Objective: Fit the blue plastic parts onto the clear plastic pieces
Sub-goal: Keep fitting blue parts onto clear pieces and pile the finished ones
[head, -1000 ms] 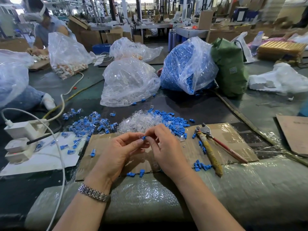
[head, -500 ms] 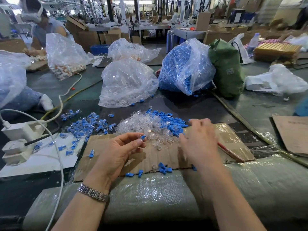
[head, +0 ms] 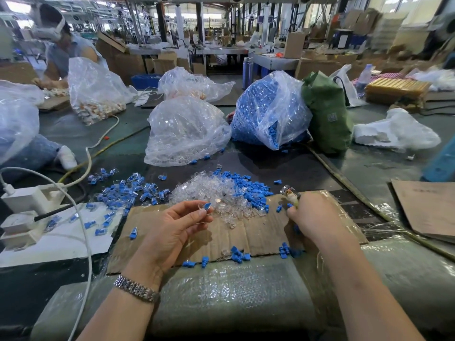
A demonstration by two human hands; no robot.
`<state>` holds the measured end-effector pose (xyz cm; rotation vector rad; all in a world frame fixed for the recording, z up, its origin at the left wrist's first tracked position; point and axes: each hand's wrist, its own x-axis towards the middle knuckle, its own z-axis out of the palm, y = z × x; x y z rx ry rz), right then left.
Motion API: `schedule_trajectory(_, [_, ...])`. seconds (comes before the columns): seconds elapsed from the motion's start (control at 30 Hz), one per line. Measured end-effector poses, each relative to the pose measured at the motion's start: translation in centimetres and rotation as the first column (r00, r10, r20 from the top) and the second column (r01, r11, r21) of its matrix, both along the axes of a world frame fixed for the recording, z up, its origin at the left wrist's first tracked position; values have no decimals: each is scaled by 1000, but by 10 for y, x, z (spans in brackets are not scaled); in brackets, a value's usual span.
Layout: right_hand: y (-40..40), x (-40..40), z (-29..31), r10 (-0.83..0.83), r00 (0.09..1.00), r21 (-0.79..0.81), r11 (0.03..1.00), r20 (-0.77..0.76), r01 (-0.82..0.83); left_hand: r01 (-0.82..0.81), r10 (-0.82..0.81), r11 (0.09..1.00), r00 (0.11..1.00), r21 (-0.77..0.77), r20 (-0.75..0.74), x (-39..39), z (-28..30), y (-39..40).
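Observation:
My left hand pinches a clear plastic piece with a blue part in it between thumb and fingertips, above the cardboard sheet. My right hand grips the pliers by their handles at the sheet's right side; only the metal jaws stick out past the fingers. Behind both hands lies a heap of clear pieces with loose blue parts along its right. A spread of fitted blue-and-clear pieces lies to the left.
Behind the heaps stand a clear-piece bag, a blue-part bag and a green bag. A white power strip with cables sits at left. Brown cardboard lies at right. Another person works at far left.
My right hand left the piece held at centre, swung right over the sheet and took hold of the pliers that lay there. My left hand kept the piece and stayed put.

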<state>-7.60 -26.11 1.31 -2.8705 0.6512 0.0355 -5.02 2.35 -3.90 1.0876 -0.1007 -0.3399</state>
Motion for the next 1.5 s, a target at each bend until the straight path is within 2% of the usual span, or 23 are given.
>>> schedule_trajectory(0.13, [3, 3, 9, 14, 999, 32, 999, -48, -12, -16, 16, 1000, 1000, -2, -6, -1, 2, -1])
schedule_trajectory(0.23, [10, 0, 15, 62, 998, 173, 983, 19, -65, -29, 29, 999, 999, -13, -17, -2, 3, -1])
schedule_trajectory(0.33, [29, -7, 25, 178, 983, 457, 872, 43, -178, -44, 42, 998, 998, -44, -38, -2, 5, -1])
schedule_trajectory(0.4, [47, -13, 30, 322, 947, 560, 784, 4, -269, -53, 51, 997, 998, -57, -49, -1, 6, -1])
schedule_trajectory(0.5, [70, -17, 30, 470, 881, 651, 687, -60, -322, -82, 81, 994, 997, -72, -18, -1, 6, -1])
schedule_trajectory(0.6, [83, -17, 31, 554, 830, 688, 628, -67, -364, -87, 88, 994, 996, -59, 15, -2, 5, -1])
schedule_trajectory(0.7, [88, -20, 33, 584, 810, 686, 613, -58, -393, -85, 86, 996, 996, -34, 28, -2, 6, -4])
schedule_trajectory(0.83, [92, -22, 33, 581, 813, 660, 622, -30, -420, -85, 87, 996, 994, -22, 65, -3, 5, -8])
schedule_trajectory(1.0, [92, -25, 30, 572, 820, 706, 580, 1, -406, -106, 103, 994, 991, 39, 83, -5, 5, -8])
schedule_trajectory(1.23, [100, -28, 26, 537, 843, 645, 645, -2, -410, -114, 106, 988, 991, 100, 83, -6, 5, -5])
schedule_trajectory(1.33, [101, -27, 26, 510, 860, 694, 619, 1, -368, -146, 129, 980, 984, 133, 126, -7, 6, -5])
schedule_trajectory(1.4, [96, -25, 28, 502, 865, 703, 619, -9, -351, -256, 206, 941, 951, 219, 229, -8, 5, -4])
schedule_trajectory(1.43, [92, -24, 29, 498, 867, 676, 642, -7, -363, -367, 285, 890, 911, 272, 297, -8, 4, -3])
schedule_trajectory(1.47, [86, -21, 29, 477, 879, 634, 678, 6, -372, -500, 383, 803, 850, 325, 362, -7, 3, 0])
schedule_trajectory(1.5, [77, -17, 28, 431, 902, 578, 729, 29, -367, -636, 484, 675, 765, 375, 425, -5, 2, 3])
